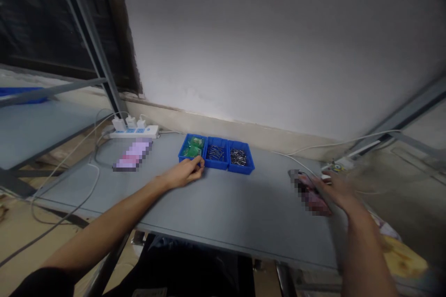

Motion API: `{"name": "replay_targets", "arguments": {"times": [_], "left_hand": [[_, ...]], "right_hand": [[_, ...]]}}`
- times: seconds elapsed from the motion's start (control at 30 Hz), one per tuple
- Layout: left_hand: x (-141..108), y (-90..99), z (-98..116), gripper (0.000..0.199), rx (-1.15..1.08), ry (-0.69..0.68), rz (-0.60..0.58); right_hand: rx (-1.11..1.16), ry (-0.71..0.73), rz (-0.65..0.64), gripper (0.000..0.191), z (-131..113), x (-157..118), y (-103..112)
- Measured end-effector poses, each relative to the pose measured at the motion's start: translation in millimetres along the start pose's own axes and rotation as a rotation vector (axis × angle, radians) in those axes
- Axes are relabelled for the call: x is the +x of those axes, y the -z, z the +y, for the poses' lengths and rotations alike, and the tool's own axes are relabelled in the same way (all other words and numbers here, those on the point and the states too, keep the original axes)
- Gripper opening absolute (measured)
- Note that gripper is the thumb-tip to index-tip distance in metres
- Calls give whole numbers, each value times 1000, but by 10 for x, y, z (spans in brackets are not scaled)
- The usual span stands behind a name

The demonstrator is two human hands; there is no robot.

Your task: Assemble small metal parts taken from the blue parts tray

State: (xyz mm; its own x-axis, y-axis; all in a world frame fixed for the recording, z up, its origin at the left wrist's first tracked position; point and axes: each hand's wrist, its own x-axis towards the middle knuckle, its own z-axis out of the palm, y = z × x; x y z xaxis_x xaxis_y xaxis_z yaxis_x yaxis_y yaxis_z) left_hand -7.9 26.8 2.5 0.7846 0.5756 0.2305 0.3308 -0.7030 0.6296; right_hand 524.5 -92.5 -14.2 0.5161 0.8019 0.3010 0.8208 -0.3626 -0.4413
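Note:
My left hand (186, 172) rests on the grey table with its fingers curled, right at the front edge of the left blue bin (181, 154). What the curled fingers hold, if anything, is hidden. Green pieces (193, 147) fill that bin. Beside it stand a middle blue bin (216, 164) of dark metal pins or screws (216, 152) and a right blue bin (241, 169) of shinier small metal parts (239, 157). Far to the right, my right hand (336, 190), smeared by motion, is over the table's right edge, next to a phone (311, 197). A small white thing (325, 177) shows near its fingers.
At the back left lies a white power strip (153, 131) with several plugs; cables trail off the table's left side. A second phone-like device (134, 154) lies before it. Metal frame posts (101, 55) flank the table (223, 213). A yellow item (402, 257) is at lower right.

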Motion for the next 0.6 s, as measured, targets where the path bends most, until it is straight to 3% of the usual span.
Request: {"name": "replay_targets", "arguments": {"times": [0.07, 0.17, 0.27, 0.33, 0.43, 0.6], "left_hand": [[6, -26, 9, 5, -91, 7, 32], [19, -78, 45, 6, -155, 0, 65], [30, -120, 86, 7, -133, -32, 50], [32, -133, 98, 7, -128, -39, 55], [28, -139, 86, 6, -166, -20, 110], [17, -148, 52, 6, -254, 6, 150]], "right_hand": [[89, 35, -27, 41, -346, -63, 47], [264, 337, -100, 35, -1157, -347, 19], [341, 611, -392, 24, -2022, -733, -201], [320, 746, -458, 18, -2455, -950, -434], [227, 877, -411, 16, -2794, -1158, -800], [322, 895, -257, 8, -2807, -1298, -1172]]}}
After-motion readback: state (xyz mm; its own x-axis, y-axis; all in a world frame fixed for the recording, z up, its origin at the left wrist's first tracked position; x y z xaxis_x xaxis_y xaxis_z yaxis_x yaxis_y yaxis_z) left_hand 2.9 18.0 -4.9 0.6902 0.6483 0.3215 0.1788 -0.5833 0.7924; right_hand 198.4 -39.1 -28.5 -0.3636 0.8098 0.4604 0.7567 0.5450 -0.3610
